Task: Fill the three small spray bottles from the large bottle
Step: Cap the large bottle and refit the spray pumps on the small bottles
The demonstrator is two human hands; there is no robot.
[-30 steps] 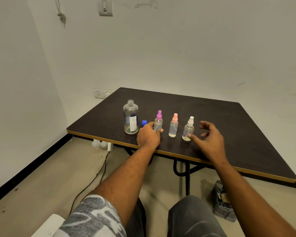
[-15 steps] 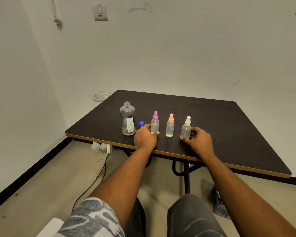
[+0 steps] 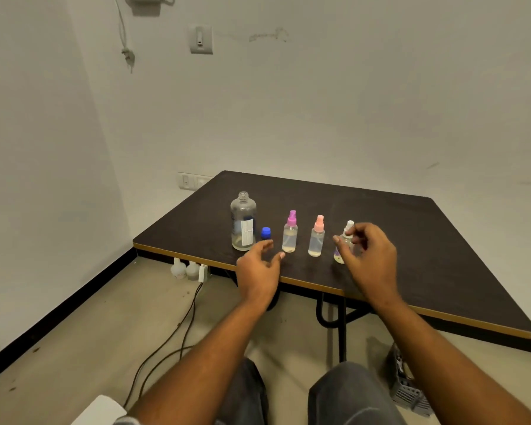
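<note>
the table in front of me is dark brown with a tan edge. the big bottle is clear with a white label, and its cap is blue. the small bottles are clear too: one has a purple top, one a pink top, one a white top. my trousers are grey, the walls off-white.

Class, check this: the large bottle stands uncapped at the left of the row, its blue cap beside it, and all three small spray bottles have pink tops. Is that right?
Not quite. Only two are pink: the purple-pink top and the pink top. The third spray bottle, by the right hand, has a white top, as the head view shows. The large bottle and blue cap are as described.
</note>
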